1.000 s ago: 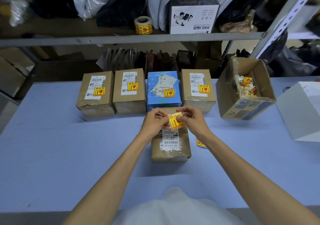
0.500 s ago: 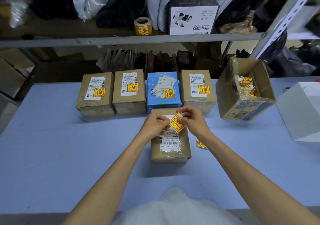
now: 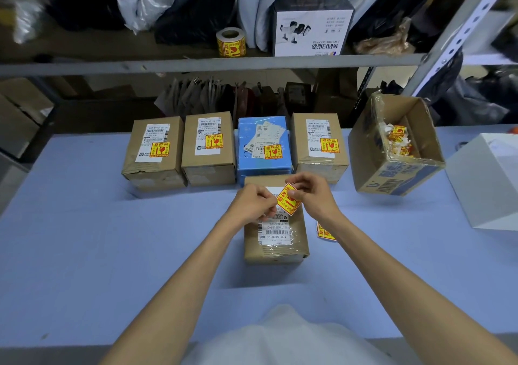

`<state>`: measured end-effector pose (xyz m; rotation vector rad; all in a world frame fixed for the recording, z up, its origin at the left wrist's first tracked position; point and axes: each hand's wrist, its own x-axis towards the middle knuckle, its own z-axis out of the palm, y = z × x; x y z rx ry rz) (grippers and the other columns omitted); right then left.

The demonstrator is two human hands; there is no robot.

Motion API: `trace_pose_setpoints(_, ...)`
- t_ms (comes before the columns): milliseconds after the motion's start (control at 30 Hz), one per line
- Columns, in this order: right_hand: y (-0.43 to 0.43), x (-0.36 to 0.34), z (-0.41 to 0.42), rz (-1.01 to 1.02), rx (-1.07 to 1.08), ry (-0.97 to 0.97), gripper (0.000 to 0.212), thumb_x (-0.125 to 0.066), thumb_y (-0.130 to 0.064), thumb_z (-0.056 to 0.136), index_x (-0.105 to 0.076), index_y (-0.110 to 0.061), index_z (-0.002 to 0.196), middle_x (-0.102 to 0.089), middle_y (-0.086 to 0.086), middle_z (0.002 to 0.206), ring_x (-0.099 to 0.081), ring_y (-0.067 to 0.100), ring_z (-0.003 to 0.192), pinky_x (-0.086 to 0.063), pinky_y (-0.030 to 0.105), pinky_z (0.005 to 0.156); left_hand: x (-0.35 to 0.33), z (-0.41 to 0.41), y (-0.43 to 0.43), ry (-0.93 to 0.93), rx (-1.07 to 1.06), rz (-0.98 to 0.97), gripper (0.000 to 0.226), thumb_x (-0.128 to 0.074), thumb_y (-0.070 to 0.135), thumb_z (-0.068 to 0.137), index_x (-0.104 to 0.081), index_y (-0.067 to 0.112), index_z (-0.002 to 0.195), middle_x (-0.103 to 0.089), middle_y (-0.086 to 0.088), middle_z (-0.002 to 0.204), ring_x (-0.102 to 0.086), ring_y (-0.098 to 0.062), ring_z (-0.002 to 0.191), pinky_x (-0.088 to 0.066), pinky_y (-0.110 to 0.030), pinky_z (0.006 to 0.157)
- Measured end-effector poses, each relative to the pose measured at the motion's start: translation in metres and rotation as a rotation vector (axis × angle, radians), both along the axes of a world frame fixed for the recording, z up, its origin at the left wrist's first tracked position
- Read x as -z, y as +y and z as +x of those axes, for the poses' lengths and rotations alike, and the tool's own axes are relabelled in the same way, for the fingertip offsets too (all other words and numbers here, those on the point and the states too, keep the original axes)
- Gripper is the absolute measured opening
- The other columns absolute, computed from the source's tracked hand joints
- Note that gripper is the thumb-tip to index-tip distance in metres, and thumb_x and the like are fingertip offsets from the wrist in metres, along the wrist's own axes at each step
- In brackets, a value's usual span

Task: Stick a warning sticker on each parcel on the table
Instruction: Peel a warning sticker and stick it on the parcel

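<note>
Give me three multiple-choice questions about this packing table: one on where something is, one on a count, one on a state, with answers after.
1. Where does the sticker roll stand?
A. On the shelf, left of the scanner box
B. Inside an open carton
C. On top of a blue parcel

2. How many back-row parcels bear a yellow sticker?
A. Two
B. Three
C. Four

3. Over the near parcel, the sticker is:
A. Pressed flat on the label
B. Held tilted in both hands
C. Dropped on the table

Answers:
1 A, the roll sits on the shelf board beside the box.
2 C, all four in the row show one.
3 B, the left hand and right hand pinch it at its edges, not yet stuck down.
</note>
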<state>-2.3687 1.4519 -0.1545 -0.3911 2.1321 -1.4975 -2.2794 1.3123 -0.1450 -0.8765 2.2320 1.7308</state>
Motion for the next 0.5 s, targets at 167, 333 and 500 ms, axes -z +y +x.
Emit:
trace_pose_setpoints(167, -0.0001, -0.0024, 0.0006, 0.013, 0.011, 0.004, 0.022, -0.064, 0.004, 0.086, -0.067, -0.009, 0.103, -0.066, 0.008, 0.090, -0.063, 0.009, 0.085, -0.053, 0.016, 0.066, -0.0006, 0.0001, -0.0011, 0.003, 0.016, -0.051, 0.010, -0.063, 0.016, 0.088, -0.068, 0.013, 0.079, -0.074, -0.010, 0.083, -0.071, -0.016, 0.075, -0.059, -0.030, 0.064)
trace_pose_setpoints(333, -0.0005, -0.0051, 0.0018, 0.006, 0.013, 0.010, 0.022, -0.063, 0.005, 0.086, -0.067, -0.010, 0.102, -0.065, 0.005, 0.088, -0.063, 0.008, 0.082, -0.053, 0.016, 0.066, -0.0017, 0.0002, -0.0018, 0.011, 0.025, -0.072, 0.010, -0.062, 0.017, 0.089, -0.067, 0.013, 0.081, -0.074, -0.009, 0.084, -0.072, -0.016, 0.077, -0.059, -0.029, 0.063)
trace_pose_setpoints(500, -0.0002, -0.0071, 0.0020, 0.000, 0.018, 0.016, 0.021, -0.062, 0.004, 0.087, -0.066, -0.011, 0.102, -0.065, 0.004, 0.087, -0.064, 0.009, 0.084, -0.053, 0.014, 0.064, -0.0023, 0.0011, -0.0023, 0.028, 0.030, -0.100, 0.006, -0.062, 0.018, 0.088, -0.066, 0.015, 0.085, -0.074, -0.005, 0.083, -0.071, -0.012, 0.074, -0.057, -0.028, 0.062)
